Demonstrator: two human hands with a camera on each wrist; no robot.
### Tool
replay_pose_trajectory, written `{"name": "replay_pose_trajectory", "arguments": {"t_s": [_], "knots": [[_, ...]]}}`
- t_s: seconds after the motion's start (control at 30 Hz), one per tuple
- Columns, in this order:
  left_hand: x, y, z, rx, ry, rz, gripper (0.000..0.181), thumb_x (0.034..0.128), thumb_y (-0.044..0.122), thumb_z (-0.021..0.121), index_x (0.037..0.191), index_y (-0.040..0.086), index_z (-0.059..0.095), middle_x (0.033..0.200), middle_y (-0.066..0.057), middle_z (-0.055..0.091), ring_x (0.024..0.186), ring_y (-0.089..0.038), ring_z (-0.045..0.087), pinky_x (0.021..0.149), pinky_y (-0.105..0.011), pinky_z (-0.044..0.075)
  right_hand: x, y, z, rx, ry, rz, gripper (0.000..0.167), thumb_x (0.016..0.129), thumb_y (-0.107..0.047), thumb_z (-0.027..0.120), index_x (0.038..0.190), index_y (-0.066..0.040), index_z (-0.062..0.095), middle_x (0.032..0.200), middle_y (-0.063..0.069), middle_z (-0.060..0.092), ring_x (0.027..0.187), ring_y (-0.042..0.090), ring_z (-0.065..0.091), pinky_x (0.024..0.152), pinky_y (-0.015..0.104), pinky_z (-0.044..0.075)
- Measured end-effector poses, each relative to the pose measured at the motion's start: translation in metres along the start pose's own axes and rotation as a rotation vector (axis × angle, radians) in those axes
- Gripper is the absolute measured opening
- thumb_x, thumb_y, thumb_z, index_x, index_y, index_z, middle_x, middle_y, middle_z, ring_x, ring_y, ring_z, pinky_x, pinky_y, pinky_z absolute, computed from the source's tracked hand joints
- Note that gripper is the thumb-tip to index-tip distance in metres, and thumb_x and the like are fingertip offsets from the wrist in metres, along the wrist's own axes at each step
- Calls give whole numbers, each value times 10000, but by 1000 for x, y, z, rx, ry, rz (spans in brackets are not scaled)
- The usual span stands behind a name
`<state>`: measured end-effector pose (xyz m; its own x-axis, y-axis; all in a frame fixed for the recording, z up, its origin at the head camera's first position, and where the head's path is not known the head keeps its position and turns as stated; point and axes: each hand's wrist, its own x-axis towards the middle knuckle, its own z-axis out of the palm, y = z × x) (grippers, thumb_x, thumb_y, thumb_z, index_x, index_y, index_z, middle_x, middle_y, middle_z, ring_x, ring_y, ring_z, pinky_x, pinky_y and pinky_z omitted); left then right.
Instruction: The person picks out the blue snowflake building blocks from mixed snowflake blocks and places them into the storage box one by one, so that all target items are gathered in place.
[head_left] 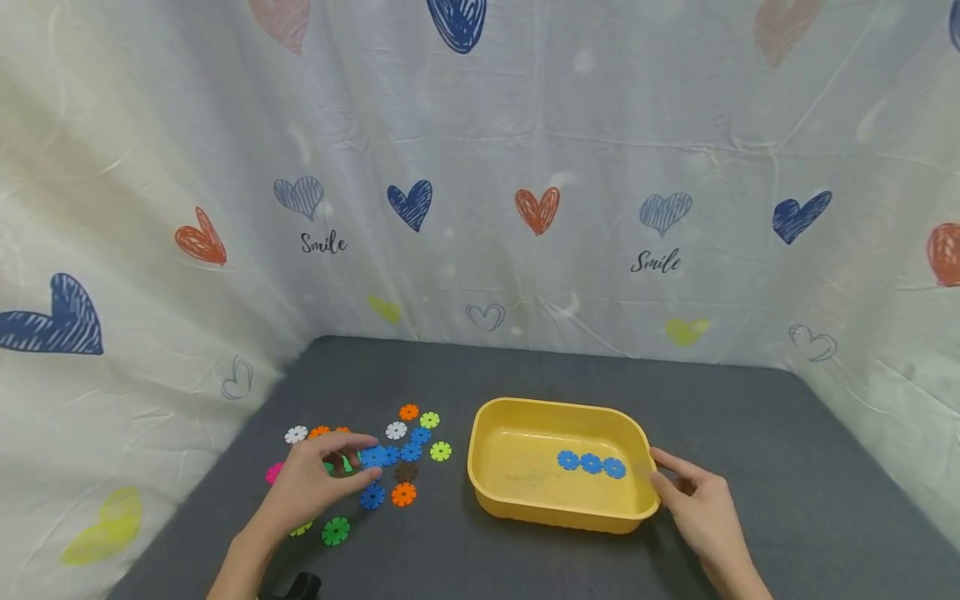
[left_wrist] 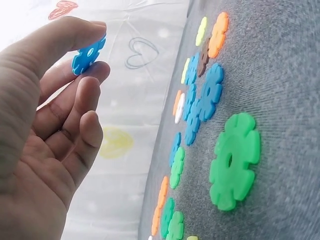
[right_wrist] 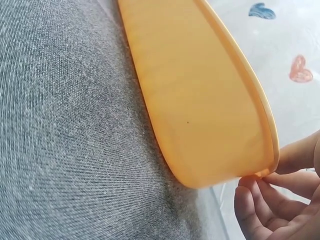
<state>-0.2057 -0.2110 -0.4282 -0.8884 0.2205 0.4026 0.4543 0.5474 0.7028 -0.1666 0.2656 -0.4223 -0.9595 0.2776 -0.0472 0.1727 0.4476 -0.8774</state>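
Note:
My left hand (head_left: 306, 482) is raised over the scattered pieces and pinches a blue flower-shaped plastic disc (left_wrist: 89, 54) between thumb and fingers. Below it on the cloth lie more notched discs: blue ones, an orange disc (head_left: 403, 494), a brown disc (head_left: 406, 472) and a green disc (left_wrist: 235, 162). A yellow plastic basin (head_left: 525, 509) stands right of them, with three blue discs (head_left: 591, 463) in a row on its floor. At its right end, my right hand (head_left: 701, 508) holds the rim between thumb and fingers. Some discs are partly hidden behind the left hand.
A grey cloth (head_left: 540, 554) covers the table. Behind and beside it hangs a pale curtain (head_left: 480, 250) printed with hearts. A small black object (head_left: 303, 586) shows at the bottom edge, near the left forearm.

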Motion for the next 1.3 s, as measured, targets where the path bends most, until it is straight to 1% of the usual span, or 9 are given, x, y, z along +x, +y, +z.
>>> {"name": "replay_pose_trajectory", "arguments": {"t_s": [0.17,0.27,0.4,0.53,0.73,0.87,1.03,1.17,1.3], "knots": [[0,0,3,-11,-1,2,296,770,259,868,1036,210,748,760,77,618,682,-134,578,598,-291,508,0,1,0,6,-8,-7,454,963,-163,652,1382,-16,561,1050,152,677,749,247,559,516,295,428],[0,0,4,-18,-2,-1,286,776,272,863,1033,226,746,762,76,616,698,-136,576,608,-285,507,0,1,0,0,-6,-8,450,964,-154,649,1383,-18,560,1072,160,670,748,245,553,513,293,426],[1,0,6,-28,-1,-6,289,782,290,857,1039,214,750,762,75,621,717,-132,580,628,-279,512,0,2,1,-1,-3,-15,443,963,-141,646,1380,-16,563,1122,179,659,755,233,556,514,290,427],[2,0,10,-25,1,-6,294,788,299,851,1046,203,750,760,77,618,717,-129,579,633,-279,516,0,2,2,5,2,-20,439,963,-131,644,1376,-7,564,1094,176,667,750,224,569,513,292,433],[3,1,18,-11,38,19,305,779,310,857,1052,229,749,774,107,628,731,-133,595,645,-288,528,-1,0,2,10,8,-18,431,960,-118,640,1370,-7,569,1074,172,679,751,206,580,516,294,443],[4,2,23,-26,76,52,309,781,284,859,1065,240,748,789,118,634,748,-164,604,646,-315,536,-1,0,2,4,8,-21,436,960,-132,645,1372,-11,569,1092,176,675,755,211,574,515,293,439],[4,3,27,-45,104,86,311,787,243,856,1077,228,745,789,118,629,740,-154,601,643,-323,536,-2,0,1,-1,4,-20,435,960,-132,645,1374,-20,571,1120,184,664,762,221,568,516,293,434],[4,6,29,-64,118,88,314,791,220,854,1082,230,738,796,114,635,733,-133,605,648,-314,536,-2,0,1,3,1,-21,436,963,-133,643,1377,-22,568,1145,193,656,764,228,567,510,292,426],[4,10,34,-83,113,83,332,787,204,857,1094,197,731,798,100,639,715,-118,601,631,-305,528,-3,0,0,7,-1,-20,438,965,-137,642,1380,-19,564,1166,203,647,757,233,562,506,291,421]]}}
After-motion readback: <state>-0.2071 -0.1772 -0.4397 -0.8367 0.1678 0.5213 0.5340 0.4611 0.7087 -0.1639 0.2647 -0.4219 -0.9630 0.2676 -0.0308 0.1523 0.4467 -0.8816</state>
